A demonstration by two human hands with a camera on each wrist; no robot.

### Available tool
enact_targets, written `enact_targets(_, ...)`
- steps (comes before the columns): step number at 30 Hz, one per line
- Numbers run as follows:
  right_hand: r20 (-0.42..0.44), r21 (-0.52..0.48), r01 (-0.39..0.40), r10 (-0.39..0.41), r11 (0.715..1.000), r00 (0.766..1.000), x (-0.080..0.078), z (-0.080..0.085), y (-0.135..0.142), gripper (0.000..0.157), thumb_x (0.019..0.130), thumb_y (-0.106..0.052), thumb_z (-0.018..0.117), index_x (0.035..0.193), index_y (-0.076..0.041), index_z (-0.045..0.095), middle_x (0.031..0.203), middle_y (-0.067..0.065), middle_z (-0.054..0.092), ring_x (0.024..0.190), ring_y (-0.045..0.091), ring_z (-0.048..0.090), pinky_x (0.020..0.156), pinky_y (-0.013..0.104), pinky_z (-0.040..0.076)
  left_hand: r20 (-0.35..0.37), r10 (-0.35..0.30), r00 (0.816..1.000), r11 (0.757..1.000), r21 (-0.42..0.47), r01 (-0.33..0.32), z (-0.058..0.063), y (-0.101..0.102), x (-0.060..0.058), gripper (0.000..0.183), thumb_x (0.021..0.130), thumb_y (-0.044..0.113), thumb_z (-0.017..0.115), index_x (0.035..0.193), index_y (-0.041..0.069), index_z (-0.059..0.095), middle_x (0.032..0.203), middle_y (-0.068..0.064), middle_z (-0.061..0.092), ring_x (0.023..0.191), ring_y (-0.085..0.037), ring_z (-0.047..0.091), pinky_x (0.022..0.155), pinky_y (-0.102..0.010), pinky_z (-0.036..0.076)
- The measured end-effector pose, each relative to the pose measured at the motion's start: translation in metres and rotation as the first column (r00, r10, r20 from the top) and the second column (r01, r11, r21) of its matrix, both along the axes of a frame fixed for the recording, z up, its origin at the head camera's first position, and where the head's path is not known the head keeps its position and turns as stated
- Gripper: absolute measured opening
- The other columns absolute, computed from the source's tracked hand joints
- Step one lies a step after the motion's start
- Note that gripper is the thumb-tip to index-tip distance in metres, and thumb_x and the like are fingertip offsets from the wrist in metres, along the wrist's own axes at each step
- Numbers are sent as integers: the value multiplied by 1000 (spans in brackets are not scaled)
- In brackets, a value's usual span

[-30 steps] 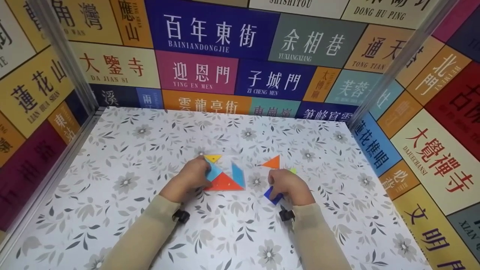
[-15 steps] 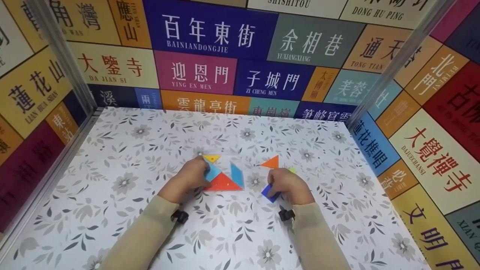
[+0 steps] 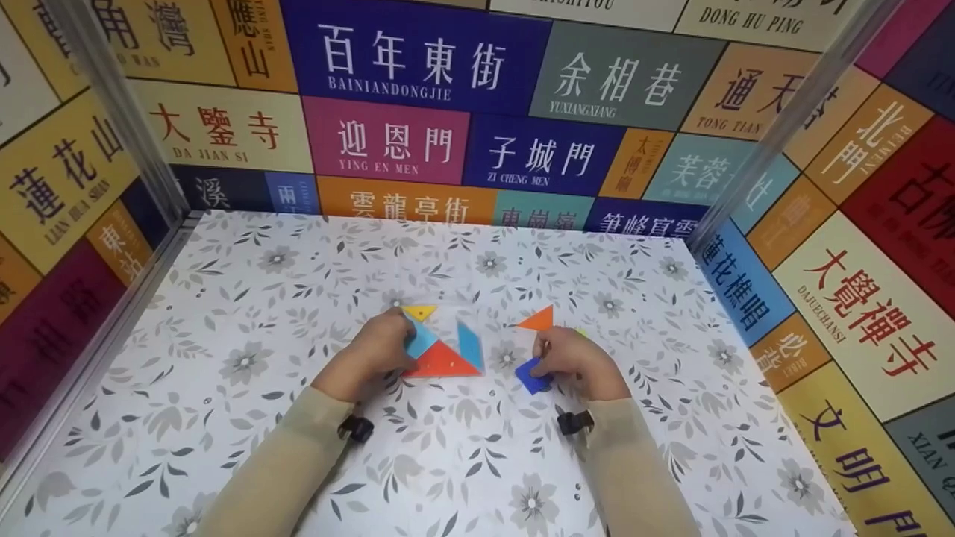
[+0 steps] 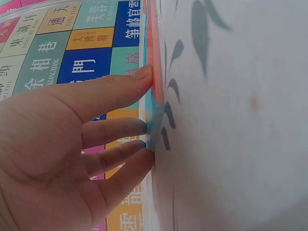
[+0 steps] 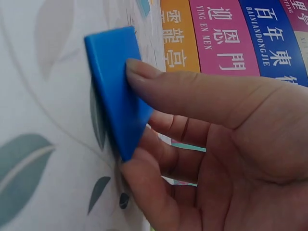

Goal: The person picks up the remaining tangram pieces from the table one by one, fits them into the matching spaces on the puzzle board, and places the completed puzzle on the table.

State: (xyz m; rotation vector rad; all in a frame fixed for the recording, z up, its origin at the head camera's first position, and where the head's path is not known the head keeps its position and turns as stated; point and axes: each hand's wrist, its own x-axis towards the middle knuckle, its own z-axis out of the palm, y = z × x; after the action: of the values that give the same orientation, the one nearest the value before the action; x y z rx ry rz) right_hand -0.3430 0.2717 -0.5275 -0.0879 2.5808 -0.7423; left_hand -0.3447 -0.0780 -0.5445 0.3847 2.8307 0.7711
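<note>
Flat tangram pieces lie together in the middle of the table: a red triangle (image 3: pixel 445 362), a light-blue piece (image 3: pixel 420 339), a yellow triangle (image 3: pixel 419 312) and a blue parallelogram (image 3: pixel 469 343). My left hand (image 3: pixel 378 343) rests along their left side. In the left wrist view its thumb touches the red edge and its extended fingertips meet the light-blue edge. To the right, my right hand (image 3: pixel 571 354) pinches a dark blue tile (image 5: pixel 113 82) between thumb and fingers. That tile is tilted close over the tabletop in the right wrist view.
An orange triangle (image 3: pixel 539 318) lies just beyond the right hand, and a yellow-green piece (image 3: pixel 583 333) is mostly hidden behind it. The flower-patterned table (image 3: pixel 298 462) meets colourful panels (image 3: pixel 388 142) printed with street names at the back and both sides.
The right hand has shifted the dark blue tile slightly left and away from the body, and more of the tile shows. The left hand and the grouped pieces have stayed put.
</note>
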Motion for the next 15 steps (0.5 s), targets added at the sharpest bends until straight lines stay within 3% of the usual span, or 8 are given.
enact_targets(4, 27, -82, 9, -7, 997, 1000, -4, -3, 7, 21, 87, -17, 86, 95, -11, 67, 82, 2, 67, 61, 16, 61, 53, 29, 48, -30, -8, 1000, 1000, -9, 8, 1, 0, 1, 54, 72, 17, 98, 119, -1, 76, 130, -16, 64, 112, -28, 65, 105, -45, 56)
enact_targets(11, 94, -225, 80, -60, 971, 994, -5, -5, 15, 16, 89, -11, 83, 93, -9, 67, 75, 2, 66, 60, 16, 61, 55, 27, 48, 17, 9, 1000, 1000, 5, -9, 3, 1, 2, 55, 74, 16, 97, 122, 0, 75, 147, -19, 59, 126, -32, 63, 112, -46, 52)
enact_targets(15, 138, -307, 143, -105, 941, 985, -6, -8, 18, 13, 91, -8, 80, 91, -8, 67, 77, 1, 67, 61, 14, 62, 60, 25, 53, 7, 3, 1000, 1000, 1, -4, 2, 1, 1, 55, 73, 16, 97, 121, -1, 75, 141, -18, 61, 122, -30, 64, 111, -46, 53)
